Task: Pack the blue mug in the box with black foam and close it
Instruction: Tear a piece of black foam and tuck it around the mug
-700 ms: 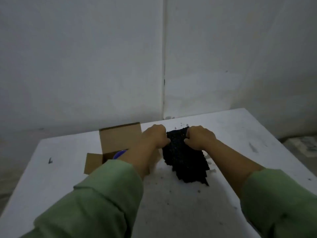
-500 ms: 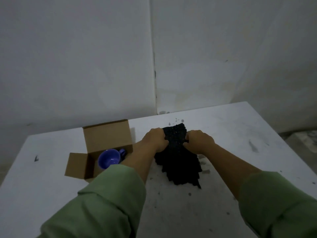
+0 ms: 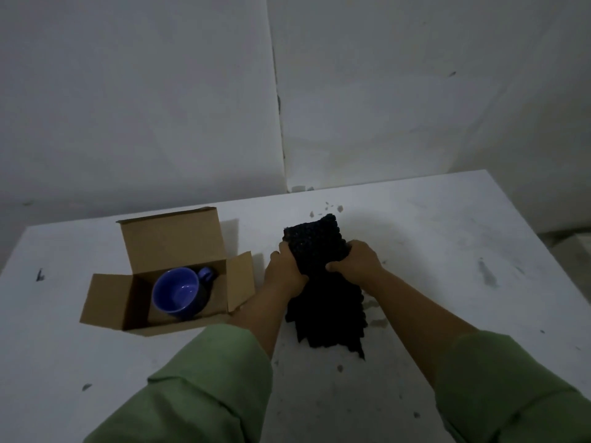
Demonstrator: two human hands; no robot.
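A blue mug (image 3: 179, 292) stands upright inside an open brown cardboard box (image 3: 174, 239) on the left of the white table, its handle toward the back right. To the right of the box lies a sheet of black foam (image 3: 323, 302), bumpy and partly crumpled. My left hand (image 3: 285, 272) grips the foam's left side and my right hand (image 3: 355, 264) grips its right side, about mid-length. The foam's far end sticks up above my hands; its near end rests on the table.
The white table (image 3: 447, 238) is scuffed, with small foam crumbs around the sheet. Its far edge meets a pale wall, and its right edge runs near a floor strip at the far right. The box's flaps stand open at the back, left and right.
The view has dropped and shifted, so the box and mug now show fully. Both hands have slid down the foam toward me, leaving its far end exposed.
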